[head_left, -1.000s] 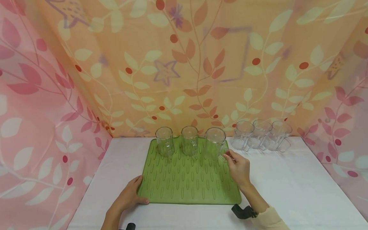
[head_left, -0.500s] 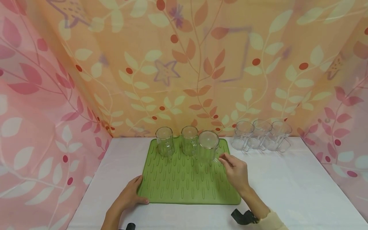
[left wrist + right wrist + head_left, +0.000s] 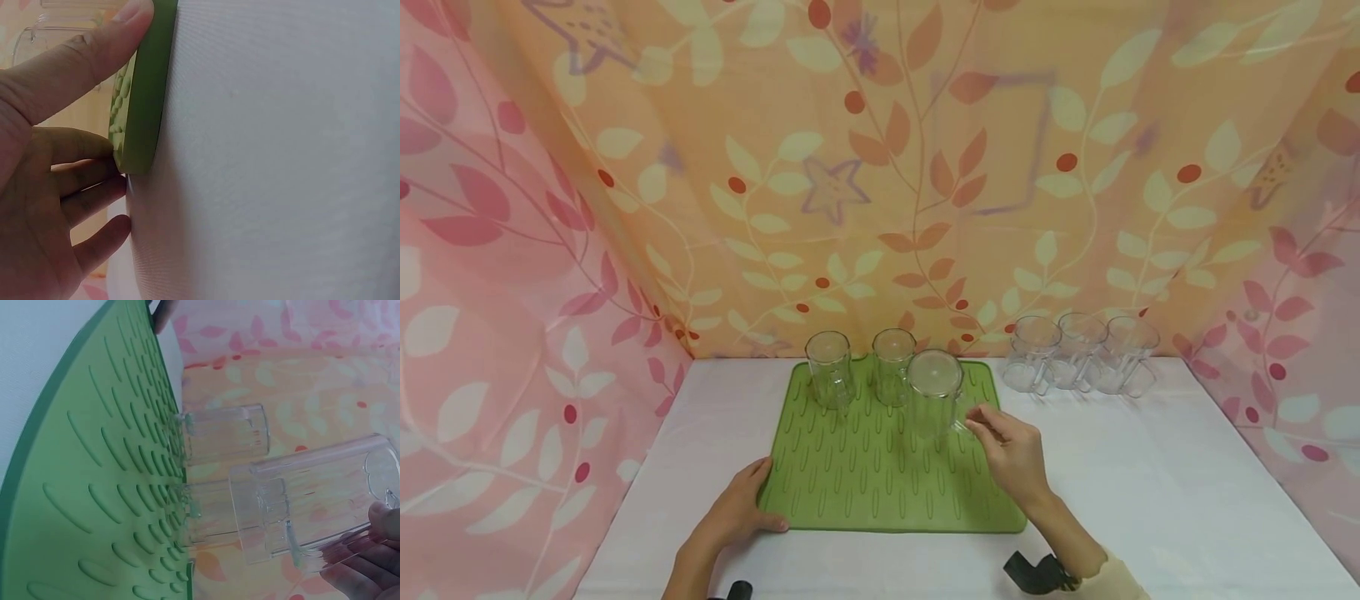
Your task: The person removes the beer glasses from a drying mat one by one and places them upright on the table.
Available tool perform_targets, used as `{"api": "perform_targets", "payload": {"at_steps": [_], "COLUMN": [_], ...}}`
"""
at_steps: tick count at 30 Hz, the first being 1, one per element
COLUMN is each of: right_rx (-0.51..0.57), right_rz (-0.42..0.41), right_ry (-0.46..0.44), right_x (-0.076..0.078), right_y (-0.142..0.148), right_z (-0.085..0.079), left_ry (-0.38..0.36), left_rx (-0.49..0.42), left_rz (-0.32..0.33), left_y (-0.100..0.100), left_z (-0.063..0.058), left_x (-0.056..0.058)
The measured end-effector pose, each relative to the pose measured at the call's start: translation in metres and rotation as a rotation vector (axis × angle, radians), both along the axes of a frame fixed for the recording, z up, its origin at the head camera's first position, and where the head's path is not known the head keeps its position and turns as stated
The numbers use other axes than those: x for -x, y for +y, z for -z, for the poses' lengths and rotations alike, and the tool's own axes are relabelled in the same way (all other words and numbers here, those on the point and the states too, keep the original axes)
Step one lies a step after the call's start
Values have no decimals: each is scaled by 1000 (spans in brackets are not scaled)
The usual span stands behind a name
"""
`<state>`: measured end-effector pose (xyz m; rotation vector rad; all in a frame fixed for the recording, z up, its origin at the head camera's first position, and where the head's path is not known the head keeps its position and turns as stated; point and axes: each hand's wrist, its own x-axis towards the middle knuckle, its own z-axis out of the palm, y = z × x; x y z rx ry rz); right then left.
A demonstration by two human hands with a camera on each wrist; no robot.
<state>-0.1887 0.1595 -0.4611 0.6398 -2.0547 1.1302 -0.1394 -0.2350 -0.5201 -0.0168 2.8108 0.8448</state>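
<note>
My right hand [image 3: 1015, 454] pinches the handle of a clear glass mug [image 3: 934, 396] over the right half of a green ridged mat [image 3: 880, 492]. In the right wrist view, a gap shows between this held mug [image 3: 319, 494] and the mat [image 3: 62, 462]. Two more glass mugs stand along the mat's back edge, a left mug [image 3: 830, 371] and a middle mug [image 3: 891, 367]; the held one partly overlaps the middle one. At the mat's near left corner rests my left hand [image 3: 741, 504], thumb at the front edge and extended fingers along the left side.
Behind the mat to the right, three clear glass mugs [image 3: 1081, 354] stand close together on the white table [image 3: 1150, 500]. A patterned curtain [image 3: 880, 183] hangs right behind the table, with pink cloth [image 3: 512, 375] on both sides.
The right hand has brought its mug left and toward me, from the mat's back right to closer beside the middle mug, its top now tilted more toward me. The left hand has stayed put.
</note>
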Motion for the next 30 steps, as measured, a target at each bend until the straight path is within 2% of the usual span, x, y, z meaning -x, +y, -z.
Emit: {"api": "perform_targets", "payload": {"at_steps": [14, 30], "right_rx": [-16, -79], "right_rz": [-16, -8], "right_ry": [18, 51], "right_x": [-1, -4], "right_y": [2, 6], "right_z": [2, -8], "left_ry": [-8, 18], "left_rx": [-20, -12], "left_rz": [16, 23], "left_y": [-3, -1], "left_z": [0, 1], "left_x": [1, -1]}}
